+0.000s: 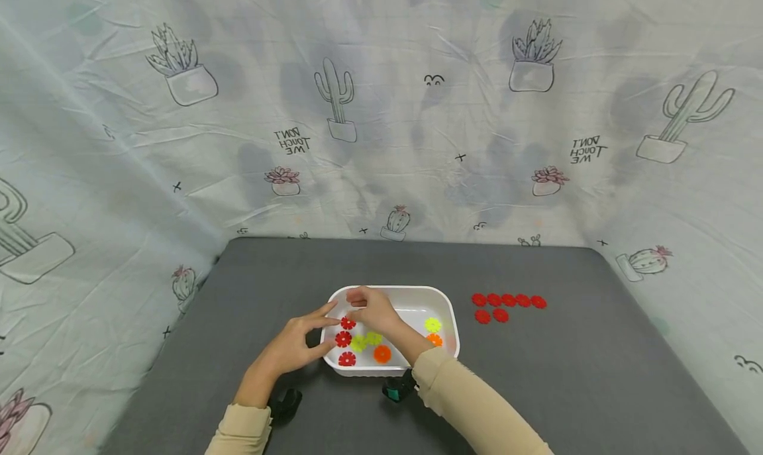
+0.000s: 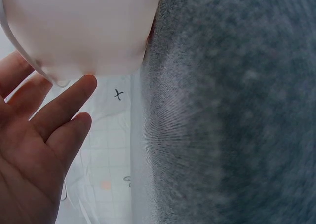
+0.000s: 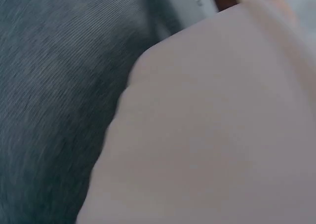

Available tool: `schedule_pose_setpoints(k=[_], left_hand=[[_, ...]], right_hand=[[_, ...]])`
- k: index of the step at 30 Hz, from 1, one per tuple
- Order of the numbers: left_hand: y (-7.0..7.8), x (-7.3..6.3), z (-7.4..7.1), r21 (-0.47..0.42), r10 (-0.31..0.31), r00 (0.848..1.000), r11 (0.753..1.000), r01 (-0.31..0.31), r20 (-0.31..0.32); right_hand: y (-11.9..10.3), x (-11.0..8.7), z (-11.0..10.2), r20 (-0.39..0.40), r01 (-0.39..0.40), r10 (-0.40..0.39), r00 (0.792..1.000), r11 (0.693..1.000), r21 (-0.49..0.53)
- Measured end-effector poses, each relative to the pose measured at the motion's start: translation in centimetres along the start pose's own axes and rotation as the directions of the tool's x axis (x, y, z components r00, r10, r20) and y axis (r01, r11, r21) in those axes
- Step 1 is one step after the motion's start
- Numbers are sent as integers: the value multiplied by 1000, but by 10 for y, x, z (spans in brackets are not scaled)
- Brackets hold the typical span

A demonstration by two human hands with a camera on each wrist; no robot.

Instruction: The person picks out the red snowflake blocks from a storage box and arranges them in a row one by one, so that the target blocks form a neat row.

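Hovering over white tray (image 1: 411, 303), right hand (image 1: 374, 310) is seen, grasp cannot be told; left hand (image 1: 292, 344) is spread, unclenched, at tray's edge near red discs (image 1: 343, 339).

White tray (image 1: 420, 309), upright; red discs (image 1: 343, 338) (notched rims) in left end, beside yellow-green discs (image 1: 358, 343).

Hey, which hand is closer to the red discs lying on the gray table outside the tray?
Right. The right hand is over the white tray, left of the red discs; the left hand is farther away, at the tray's left end.
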State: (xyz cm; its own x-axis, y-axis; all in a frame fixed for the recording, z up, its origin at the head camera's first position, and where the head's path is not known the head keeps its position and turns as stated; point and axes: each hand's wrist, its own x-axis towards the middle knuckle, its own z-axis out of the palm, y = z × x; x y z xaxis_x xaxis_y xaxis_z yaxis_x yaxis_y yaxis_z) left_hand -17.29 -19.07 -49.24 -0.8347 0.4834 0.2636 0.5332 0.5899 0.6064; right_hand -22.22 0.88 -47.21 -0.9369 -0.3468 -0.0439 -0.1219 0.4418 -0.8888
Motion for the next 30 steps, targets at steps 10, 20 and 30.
schedule_pose_setpoints(k=[10, 20, 30], left_hand=[[1, 0, -1, 4, -12, 1000, 1000, 12, -19], [0, -1, 0, 9, -5, 1000, 1000, 5, -15], [0, -1, 1, 22, 22, 999, 1000, -22, -28]], right_hand=[[14, 4, 11, 18, 10, -9, 1000, 999, -31], [24, 5, 18, 13, 42, -41, 999, 985, -169], [26, 4, 23, 12, 74, -74, 997, 952, -297]])
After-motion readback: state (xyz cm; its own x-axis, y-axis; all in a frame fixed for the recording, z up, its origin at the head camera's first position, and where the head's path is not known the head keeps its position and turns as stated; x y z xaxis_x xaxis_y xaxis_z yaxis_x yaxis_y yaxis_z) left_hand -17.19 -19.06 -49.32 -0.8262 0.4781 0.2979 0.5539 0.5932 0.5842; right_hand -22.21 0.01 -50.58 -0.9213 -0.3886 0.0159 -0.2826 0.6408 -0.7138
